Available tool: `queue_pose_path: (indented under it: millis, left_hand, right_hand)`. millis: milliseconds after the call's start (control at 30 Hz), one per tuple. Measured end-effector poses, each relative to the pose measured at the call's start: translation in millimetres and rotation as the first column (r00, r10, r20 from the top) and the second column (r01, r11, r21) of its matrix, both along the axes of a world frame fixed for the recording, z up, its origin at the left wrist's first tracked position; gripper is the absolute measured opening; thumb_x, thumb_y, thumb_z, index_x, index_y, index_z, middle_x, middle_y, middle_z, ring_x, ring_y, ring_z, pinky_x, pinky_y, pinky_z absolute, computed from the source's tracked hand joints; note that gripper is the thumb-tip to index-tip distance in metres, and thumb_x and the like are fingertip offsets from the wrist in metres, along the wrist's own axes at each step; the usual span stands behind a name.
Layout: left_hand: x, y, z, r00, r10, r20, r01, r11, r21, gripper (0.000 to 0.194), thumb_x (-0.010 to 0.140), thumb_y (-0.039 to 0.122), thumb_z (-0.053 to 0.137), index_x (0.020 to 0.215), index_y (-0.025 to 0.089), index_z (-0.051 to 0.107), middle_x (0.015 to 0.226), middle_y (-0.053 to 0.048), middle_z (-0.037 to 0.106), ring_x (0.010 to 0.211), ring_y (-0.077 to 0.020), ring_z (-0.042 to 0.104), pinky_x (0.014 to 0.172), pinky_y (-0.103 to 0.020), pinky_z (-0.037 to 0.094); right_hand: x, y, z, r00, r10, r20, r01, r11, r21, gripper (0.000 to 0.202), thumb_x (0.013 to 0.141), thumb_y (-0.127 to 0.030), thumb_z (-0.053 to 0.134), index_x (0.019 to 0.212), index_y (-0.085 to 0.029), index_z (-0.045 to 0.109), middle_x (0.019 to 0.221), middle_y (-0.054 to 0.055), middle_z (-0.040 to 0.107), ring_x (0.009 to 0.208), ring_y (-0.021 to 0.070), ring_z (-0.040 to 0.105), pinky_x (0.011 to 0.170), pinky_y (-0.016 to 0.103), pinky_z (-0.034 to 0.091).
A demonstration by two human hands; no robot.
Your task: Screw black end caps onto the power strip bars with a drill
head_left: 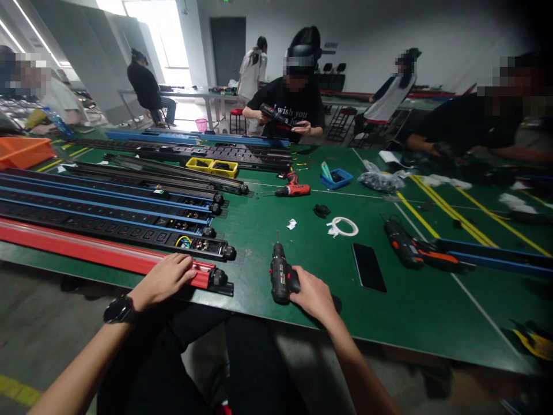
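Note:
My left hand (pixel 166 278) lies over the end of a long red rail (pixel 108 253) at the table's front edge, its fingers pressed together on the rail's top. A black end fitting (pixel 219 278) shows just right of it. My right hand (pixel 311 293) is wrapped round the handle of a black cordless drill (pixel 280 279), which lies on its side on the green table with its bit pointing away from me. Behind the red rail is a black power strip (pixel 133 231) with an open end section where colored wires (pixel 184 241) show.
A phone (pixel 369 267), a white cable coil (pixel 344 226) and another drill (pixel 404 242) lie to the right. Farther back are a red drill (pixel 294 190), a blue tray (pixel 337 178) and yellow bins (pixel 211 167). A person (pixel 298 98) works across the green table (pixel 254 282).

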State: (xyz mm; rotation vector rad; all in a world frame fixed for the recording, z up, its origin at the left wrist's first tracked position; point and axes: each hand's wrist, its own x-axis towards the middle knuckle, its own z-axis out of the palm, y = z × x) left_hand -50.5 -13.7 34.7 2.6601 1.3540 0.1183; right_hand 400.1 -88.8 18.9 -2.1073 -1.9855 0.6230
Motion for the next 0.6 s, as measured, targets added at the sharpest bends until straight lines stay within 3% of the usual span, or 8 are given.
queue_pose_path:
  millis: [300, 600]
  left_hand:
    - [10, 6, -10.1, 0.994, 0.061, -0.093, -0.044, 0.983, 0.179, 0.032, 0.108, 0.047, 0.038, 0.101, 0.023, 0.058, 0.095, -0.009, 0.068, 0.093, -0.0283, 0.063, 0.087, -0.043, 0.043]
    - [17, 8, -23.0, 0.988, 0.148, 0.033, -0.150, 0.929, 0.338, 0.032, 0.104, 0.047, 0.048, 0.107, 0.020, 0.064, 0.106, -0.014, 0.060, 0.100, -0.0304, 0.054, 0.086, -0.045, 0.043]
  right_hand:
    - [-7, -1, 13.7, 0.999, 0.012, 0.031, -0.012, 1.000, -0.013, 0.047, 0.085, -0.039, 0.070, 0.129, -0.023, 0.064, 0.115, 0.010, 0.075, 0.093, 0.0249, 0.071, 0.067, 0.030, 0.037]
    - [-5, 0, 8.5, 1.000, 0.017, 0.018, -0.017, 1.000, -0.024, 0.042, 0.085, -0.036, 0.071, 0.125, -0.023, 0.064, 0.117, 0.009, 0.075, 0.089, 0.0234, 0.071, 0.070, 0.030, 0.038]
